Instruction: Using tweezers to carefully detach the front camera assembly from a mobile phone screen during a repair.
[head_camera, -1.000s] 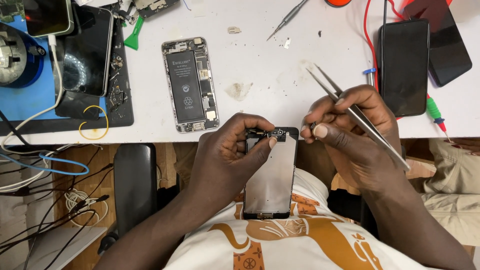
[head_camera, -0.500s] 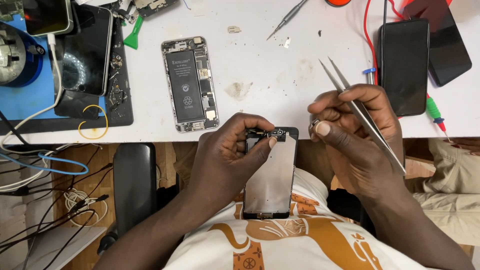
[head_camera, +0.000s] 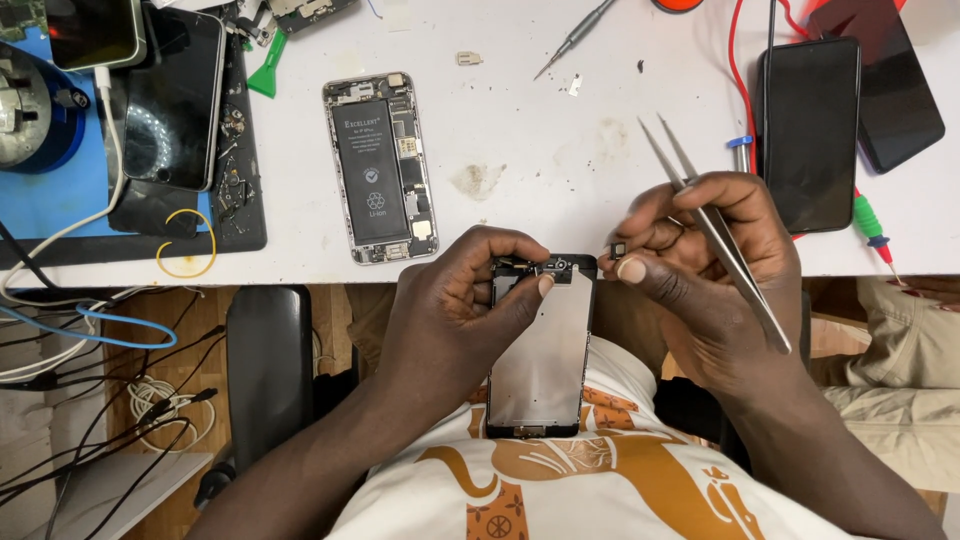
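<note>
Head view, looking down: the left hand (head_camera: 450, 320) grips a detached phone screen panel (head_camera: 540, 360) by its top edge, thumb pressed on the small parts there, the panel held over the lap just below the white worktop (head_camera: 520, 130) edge. The right hand (head_camera: 700, 270) pinches a tiny dark component (head_camera: 619, 250) between fingertips — beside the panel's top corner — with metal tweezers (head_camera: 715, 230) tucked across its palm. An opened phone body (head_camera: 380, 165) lies on the worktop, battery showing.
</note>
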